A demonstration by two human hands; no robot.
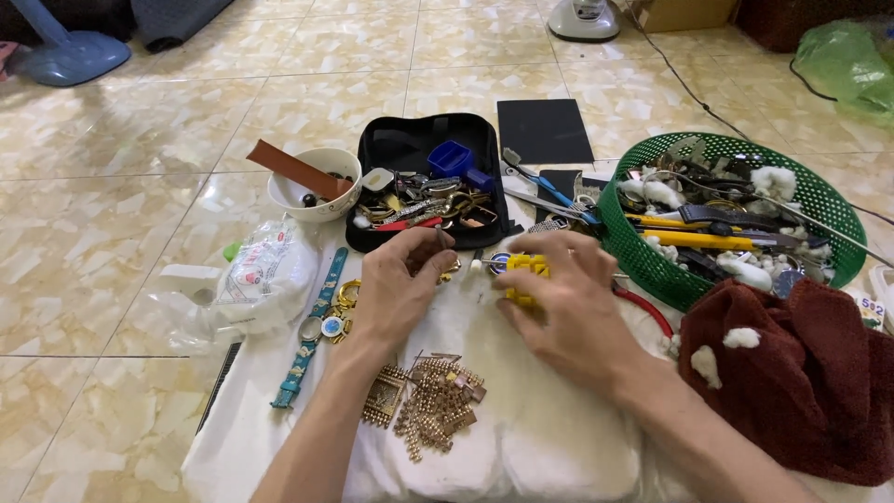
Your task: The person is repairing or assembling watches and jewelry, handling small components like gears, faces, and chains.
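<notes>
Gold watch bands (430,402) lie on white cloth (559,438) nearest the wrists. Beyond them, the left hand (402,284) pinches a thin tool (441,238); just beside it the right hand (568,303) clamps a yellow watch holder (524,272), apparently mid-adjustment, needing steady aim. Farther: open black pouch (428,149).

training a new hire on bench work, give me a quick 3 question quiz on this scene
1. True or false: the right hand rests on a yellow block tool.
2. The green basket lies on which side of the white cloth? A) the person's left B) the person's right
3. What lies on the cloth just below the left hand?

Key: 1 true. 2 B. 3 gold watch bands.
</notes>
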